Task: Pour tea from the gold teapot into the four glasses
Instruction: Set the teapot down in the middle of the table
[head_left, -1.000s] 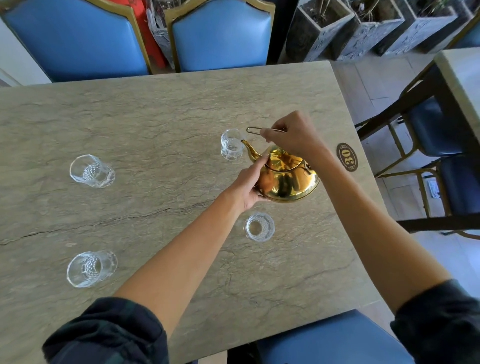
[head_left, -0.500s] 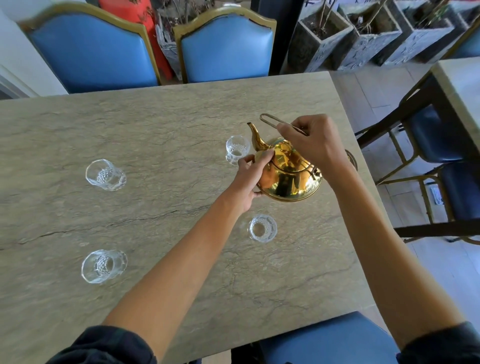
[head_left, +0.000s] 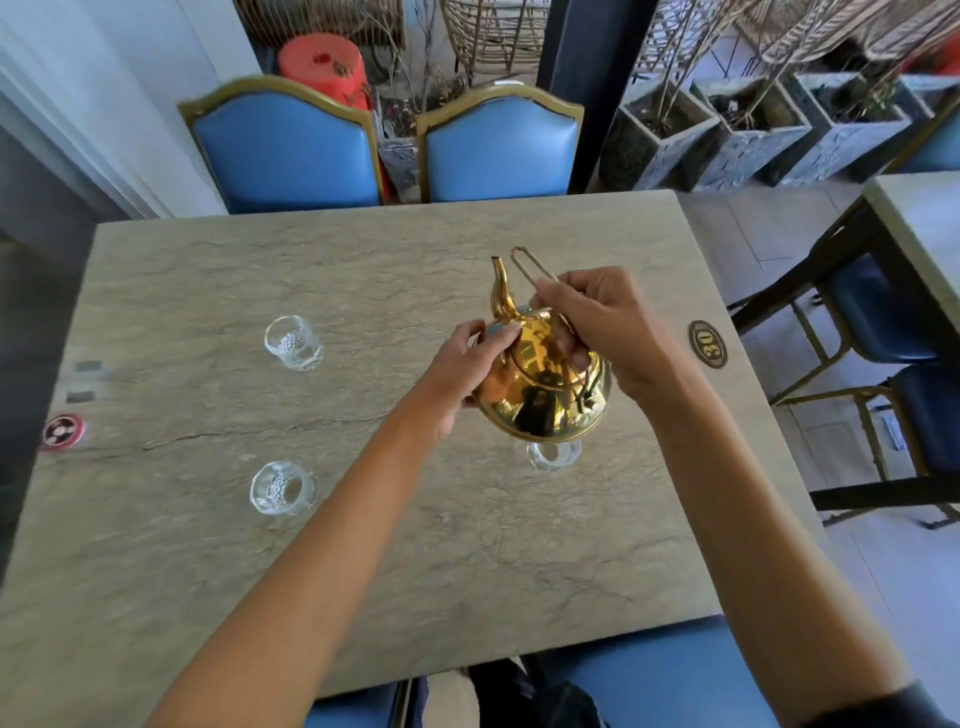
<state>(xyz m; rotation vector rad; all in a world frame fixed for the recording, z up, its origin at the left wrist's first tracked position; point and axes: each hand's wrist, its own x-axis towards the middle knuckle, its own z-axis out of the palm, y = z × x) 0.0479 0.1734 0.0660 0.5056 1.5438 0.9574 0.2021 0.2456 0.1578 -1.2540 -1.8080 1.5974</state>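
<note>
Holding the gold teapot (head_left: 543, 382) aloft over the table (head_left: 363, 561), the right hand (head_left: 605, 325) clasps its wire handle (head_left: 535, 275); the left hand (head_left: 470, 369) braces the lid side. Spout (head_left: 500, 286) points away; the near right glass (head_left: 553, 454) sits directly beneath, behind the spout, so the pot likely needs drawing back.

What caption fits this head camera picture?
Two hands, left and right, hold a gold teapot above a stone table with glasses.

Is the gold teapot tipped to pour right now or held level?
Roughly level: the gold teapot hangs above the table, spout pointing upward, no stream visible.
</note>
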